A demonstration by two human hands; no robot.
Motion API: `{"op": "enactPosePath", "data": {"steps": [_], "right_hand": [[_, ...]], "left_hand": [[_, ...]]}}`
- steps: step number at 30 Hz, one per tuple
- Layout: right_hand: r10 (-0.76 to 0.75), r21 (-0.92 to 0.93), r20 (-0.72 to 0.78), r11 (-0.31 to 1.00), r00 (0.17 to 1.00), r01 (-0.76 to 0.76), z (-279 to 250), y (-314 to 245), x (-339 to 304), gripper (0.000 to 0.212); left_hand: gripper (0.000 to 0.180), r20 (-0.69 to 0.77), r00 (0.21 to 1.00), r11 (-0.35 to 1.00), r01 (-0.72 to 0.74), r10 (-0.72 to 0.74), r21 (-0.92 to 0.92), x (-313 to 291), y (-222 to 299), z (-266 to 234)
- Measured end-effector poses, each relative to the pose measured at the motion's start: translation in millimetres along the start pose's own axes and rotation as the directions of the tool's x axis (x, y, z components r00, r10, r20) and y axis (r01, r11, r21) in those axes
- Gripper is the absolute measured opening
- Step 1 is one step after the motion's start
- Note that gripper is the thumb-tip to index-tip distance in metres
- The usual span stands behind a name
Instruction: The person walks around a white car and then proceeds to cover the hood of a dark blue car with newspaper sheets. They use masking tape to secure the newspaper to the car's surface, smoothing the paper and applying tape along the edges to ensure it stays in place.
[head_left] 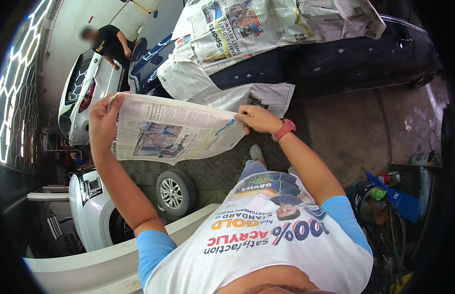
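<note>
A sheet of newspaper (168,130) hangs stretched between my two hands in front of me. My left hand (104,117) pinches its upper left corner, thumb on the near side. At the upper right corner, my right hand (258,119) grips the edge between thumb and fingers; a red watch (285,129) is on that wrist. Beyond the sheet stands a dark car (306,68), its upper part covered with several newspaper sheets (281,29). One of those sheets (266,97) hangs down its side, just past my hands. Pale spots dot the dark body panel.
A loose wheel (175,193) lies on the floor below the sheet. White cars (83,98) are at the left, and a person in black (112,44) leans by one. A long pale panel (124,250) runs beside me. Hoses and a blue object (396,198) are at the right.
</note>
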State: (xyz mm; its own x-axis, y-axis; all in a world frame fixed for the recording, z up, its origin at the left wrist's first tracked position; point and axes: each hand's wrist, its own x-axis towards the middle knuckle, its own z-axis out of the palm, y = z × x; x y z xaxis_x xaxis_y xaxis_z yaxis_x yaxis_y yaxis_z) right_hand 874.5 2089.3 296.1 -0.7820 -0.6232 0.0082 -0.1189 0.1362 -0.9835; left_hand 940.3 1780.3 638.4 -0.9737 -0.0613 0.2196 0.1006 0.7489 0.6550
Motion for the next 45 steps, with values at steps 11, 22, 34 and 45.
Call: {"op": "enactPosePath", "data": {"steps": [11,22,34,45], "right_hand": [[-0.127,-0.824,0.063,0.553,0.990,0.123,-66.8,-133.2,-20.5,0.027],[-0.142,-0.923,-0.097,0.382,0.985,-0.035,-126.2,-136.5,-34.8,0.025],[-0.272,-0.859,-0.068,0.505,0.960,0.082,-89.2,-88.1,-76.5,0.034],[0.045,-0.760,-0.088,0.643,0.995,-0.097,-144.2,-39.1,-87.9,0.077]], "left_hand": [[0.032,0.481,0.867,0.988,-0.077,0.134,-0.137,-11.8,-35.3,219.7],[0.025,0.362,0.931,0.992,-0.075,0.035,0.098,11.4,-125.7,183.0],[0.025,0.361,0.869,0.941,-0.301,0.338,-0.156,7.3,-42.9,255.5],[0.013,0.515,0.700,0.820,-0.572,0.495,-0.009,28.9,-67.2,265.3]]}}
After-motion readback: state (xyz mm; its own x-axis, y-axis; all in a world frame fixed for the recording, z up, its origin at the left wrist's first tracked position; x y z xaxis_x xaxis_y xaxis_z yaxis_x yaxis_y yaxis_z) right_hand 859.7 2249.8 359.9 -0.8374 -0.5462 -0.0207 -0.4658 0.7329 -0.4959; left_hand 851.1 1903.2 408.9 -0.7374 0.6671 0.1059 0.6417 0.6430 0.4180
